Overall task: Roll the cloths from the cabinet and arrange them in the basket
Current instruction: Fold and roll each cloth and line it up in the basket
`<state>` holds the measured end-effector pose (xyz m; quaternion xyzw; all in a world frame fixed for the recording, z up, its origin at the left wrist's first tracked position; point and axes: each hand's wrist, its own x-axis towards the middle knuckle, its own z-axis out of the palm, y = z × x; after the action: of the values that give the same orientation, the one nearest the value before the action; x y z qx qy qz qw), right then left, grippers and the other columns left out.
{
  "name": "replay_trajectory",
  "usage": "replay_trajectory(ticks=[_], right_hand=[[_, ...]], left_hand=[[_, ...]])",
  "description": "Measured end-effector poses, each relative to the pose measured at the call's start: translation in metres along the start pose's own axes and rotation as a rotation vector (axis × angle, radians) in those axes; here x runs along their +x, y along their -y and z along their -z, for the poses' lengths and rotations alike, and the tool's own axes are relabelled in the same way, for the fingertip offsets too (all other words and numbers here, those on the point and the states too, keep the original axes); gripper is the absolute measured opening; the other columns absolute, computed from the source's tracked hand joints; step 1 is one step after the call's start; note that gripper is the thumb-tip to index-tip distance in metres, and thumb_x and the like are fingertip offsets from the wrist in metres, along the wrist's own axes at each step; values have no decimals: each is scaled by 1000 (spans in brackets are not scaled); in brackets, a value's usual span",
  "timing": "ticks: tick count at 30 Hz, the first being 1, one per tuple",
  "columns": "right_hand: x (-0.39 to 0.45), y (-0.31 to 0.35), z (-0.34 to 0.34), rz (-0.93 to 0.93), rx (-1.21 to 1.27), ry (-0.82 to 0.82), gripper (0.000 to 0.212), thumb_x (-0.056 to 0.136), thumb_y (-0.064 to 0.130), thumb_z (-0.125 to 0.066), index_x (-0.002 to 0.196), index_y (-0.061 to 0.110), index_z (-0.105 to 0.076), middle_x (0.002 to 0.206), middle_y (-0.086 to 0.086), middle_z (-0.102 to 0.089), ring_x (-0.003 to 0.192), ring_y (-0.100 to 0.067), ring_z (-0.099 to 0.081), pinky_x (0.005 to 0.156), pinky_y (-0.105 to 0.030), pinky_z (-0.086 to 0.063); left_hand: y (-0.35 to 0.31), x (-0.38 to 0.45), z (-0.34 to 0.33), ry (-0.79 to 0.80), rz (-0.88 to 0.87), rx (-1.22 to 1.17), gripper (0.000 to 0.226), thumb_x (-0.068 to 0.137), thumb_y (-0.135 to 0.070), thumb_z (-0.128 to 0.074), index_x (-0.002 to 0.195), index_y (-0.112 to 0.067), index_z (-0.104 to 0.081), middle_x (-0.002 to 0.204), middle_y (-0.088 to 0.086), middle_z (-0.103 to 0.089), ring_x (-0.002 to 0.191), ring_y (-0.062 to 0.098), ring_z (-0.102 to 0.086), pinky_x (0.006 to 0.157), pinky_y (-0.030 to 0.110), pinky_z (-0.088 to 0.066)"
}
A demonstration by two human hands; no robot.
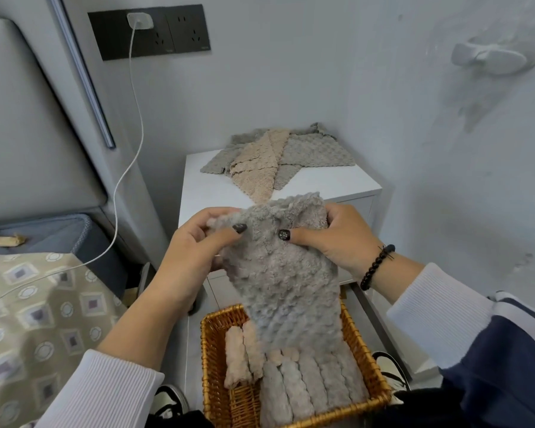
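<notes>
Well past halfway, by the look of the basket [212, 359], down at 6 o'clock in the view. Already rolled and laid side by side in it: a row of grey rolls [306, 384] along the right and near part, plus two beige rolls [240, 353] at the left, toward 7 o'clock. Some bare wicker floor left at the near-left corner, so room for a few more.

In hand at centre: a grey fluffy cloth [286, 273], held up in the air above the basket, lower end hanging down in front of the rolls. Gripped at its top left edge by the left hand [198, 248], thumb in front and fingers curled behind, pinching the fabric. Gripped at the top right by the right hand [337, 239] the same way, thumb pressed on the front face. Top edge bunched between the two hands, judged as the start of a roll, not yet tight.

Still to do: unrolled cloths [278, 152] lying flat at 12 o'clock on the white cabinet [331, 180], grey ones with a beige one across them. Exact count of those hard to tell from the overlap.
</notes>
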<state>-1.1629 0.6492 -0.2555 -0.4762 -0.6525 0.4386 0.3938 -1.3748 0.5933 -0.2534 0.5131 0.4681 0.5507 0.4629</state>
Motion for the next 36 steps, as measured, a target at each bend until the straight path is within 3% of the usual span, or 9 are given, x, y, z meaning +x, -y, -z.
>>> replay_trajectory(ticks=[2, 5, 11, 16, 21, 24, 27, 33, 36], right_hand=[[0, 2, 0, 43, -69, 4, 25, 66, 28, -87, 81, 16, -72, 81, 7, -75, 76, -9, -70, 71, -25, -56], [-2, 5, -3, 106, -188, 39, 20, 68, 24, -85, 84, 19, -74, 84, 3, -75, 81, -12, -68, 73, -28, -54], [-7, 6, -12, 117, -311, 179, 26, 70, 22, -83, 90, 8, -73, 88, -7, -74, 85, -23, -69, 78, -42, -55], [-13, 0, -22, 81, -319, 288, 39, 66, 22, -87, 96, 14, -65, 93, 1, -71, 86, -14, -66, 79, -38, -54], [-14, -12, -30, -11, -245, 316, 53, 66, 29, -88, 106, 19, -55, 101, 4, -65, 91, -13, -64, 79, -29, -54], [-12, -16, -30, -43, -141, 390, 51, 73, 27, -84, 117, 24, -58, 114, 6, -67, 104, -12, -64, 94, -35, -52], [-10, -20, -25, -91, -113, 460, 39, 76, 29, -80, 112, 27, -65, 114, 7, -69, 106, -11, -65, 98, -36, -51], [-6, -31, -12, -141, -154, 487, 21, 75, 33, -80, 94, 32, -70, 98, 14, -74, 95, -7, -68, 89, -25, -54], [-4, -31, -1, -151, -201, 476, 11, 77, 34, -79, 84, 35, -72, 85, 20, -73, 86, -2, -69, 73, -12, -52]], left_hand=[[2, -1, 2, 15, -22, 106, 22, 81, -13, -76, 99, -24, -72, 92, 4, -76, 81, 20, -73, 64, 24, -58], [5, -1, 4, 58, -39, 244, 39, 65, -27, -81, 102, -21, -71, 94, 0, -77, 87, 15, -73, 72, 20, -57], [9, 0, 1, 191, 14, 548, 38, 66, -50, -76, 92, -22, -74, 88, -6, -76, 84, 14, -72, 79, 39, -58], [16, -1, -6, 243, -6, 619, 33, 75, -52, -77, 87, -23, -69, 84, 0, -73, 81, 25, -68, 78, 45, -54], [23, 0, -10, 243, -89, 729, 14, 94, -35, -64, 85, -24, -65, 78, 1, -68, 71, 21, -61, 69, 39, -50], [22, 2, -10, 167, -163, 723, 16, 96, -33, -59, 82, -27, -60, 74, -7, -64, 69, 10, -57, 66, 28, -45], [18, 6, -6, -5, -218, 652, 18, 97, -33, -58, 80, -25, -58, 68, -12, -57, 65, 5, -50, 63, 26, -40], [12, 15, 15, -287, -230, 459, 24, 99, -27, -55, 85, -9, -59, 75, 5, -54, 72, 16, -48, 68, 35, -39], [12, 18, 30, -401, -185, 396, 22, 100, -28, -55, 81, -19, -60, 75, 2, -57, 71, 15, -49, 67, 34, -39]])
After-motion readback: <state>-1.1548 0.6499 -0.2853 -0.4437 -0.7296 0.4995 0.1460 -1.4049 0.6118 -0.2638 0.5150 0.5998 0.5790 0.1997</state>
